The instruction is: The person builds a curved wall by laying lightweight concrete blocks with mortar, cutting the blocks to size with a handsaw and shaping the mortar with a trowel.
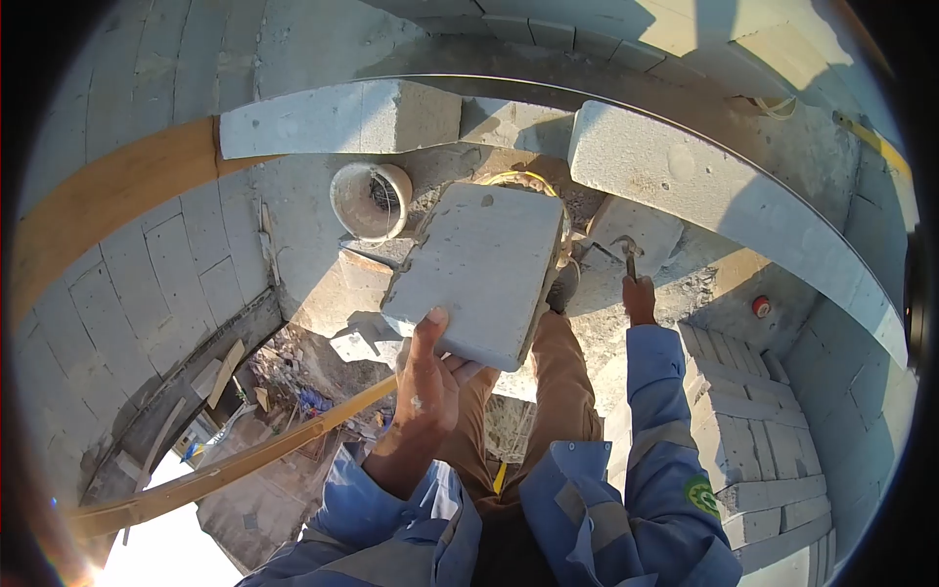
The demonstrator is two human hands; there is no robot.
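We look down past our own blue sleeves and tan trousers from a high spot inside a blockwork shell. Our left hand (pixel 427 377) grips a pale grey block (pixel 479 274) from below, thumb pressed on its top face near the lower edge and the other fingers curled under it, so the block sits tilted in the air in front of our chest, well above the floor. Our right hand (pixel 640 298) is stretched out further away and is closed around the handle of a hammer (pixel 628 250), whose head points up and to the left, just beside the held block's right edge but apart from it. Beyond the block a round bucket (pixel 372 201) stands on the rough ground, with a yellow ring partly hidden behind the block's upper edge. Two large blocks (pixel 337 119) lie along the curved edge of the wall ahead, with a gap between them. A stack of similar blocks (pixel 753 440) sits lower right, near our right sleeve, and a small red object (pixel 761 306) lies just above that stack. A long timber plank (pixel 235 465) runs diagonally across the lower left.
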